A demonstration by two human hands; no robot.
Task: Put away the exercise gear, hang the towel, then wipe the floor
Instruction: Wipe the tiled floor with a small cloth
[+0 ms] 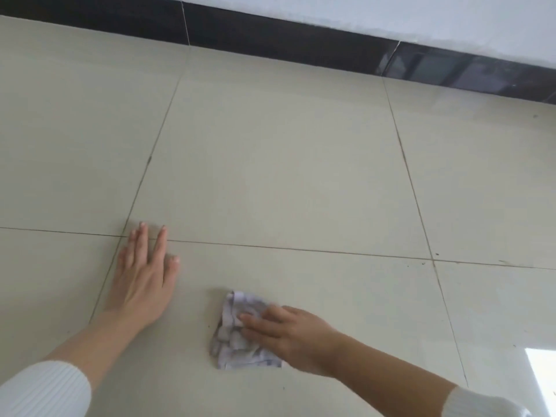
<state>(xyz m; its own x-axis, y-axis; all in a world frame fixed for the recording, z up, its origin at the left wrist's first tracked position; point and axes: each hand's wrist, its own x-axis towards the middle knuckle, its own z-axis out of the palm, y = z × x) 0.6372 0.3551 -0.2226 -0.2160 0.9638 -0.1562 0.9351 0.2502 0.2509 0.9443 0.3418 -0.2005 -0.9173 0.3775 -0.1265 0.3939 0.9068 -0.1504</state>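
"On the pale tiled floor, low in the view, where does the cloth lie?"

"A crumpled whitish-grey cloth lies flat on one tile, on the near side of the grout line that runs across; the right hand rests on its right part."

"Does that hand grasp it?"

"No; its fingers lie fairly straight over the cloth and press it down on the tile (the thumb is hidden, so I cannot tell how it sits)."

"And the other hand?"

"The left hand lies palm down on bare tile to the left of the cloth, apart from it; the fingers are stretched and slightly spread, their tips just across the grout line; it holds nothing."

"What of the arms?"

"Both forearms are bare up to white ribbed cuffs; the left sleeve fills the bottom left corner, the right sleeve sits at the bottom right."

"And farther off?"

"A dark glossy skirting board runs along the foot of a white wall across the top; a bright patch of light shows low at the right edge."
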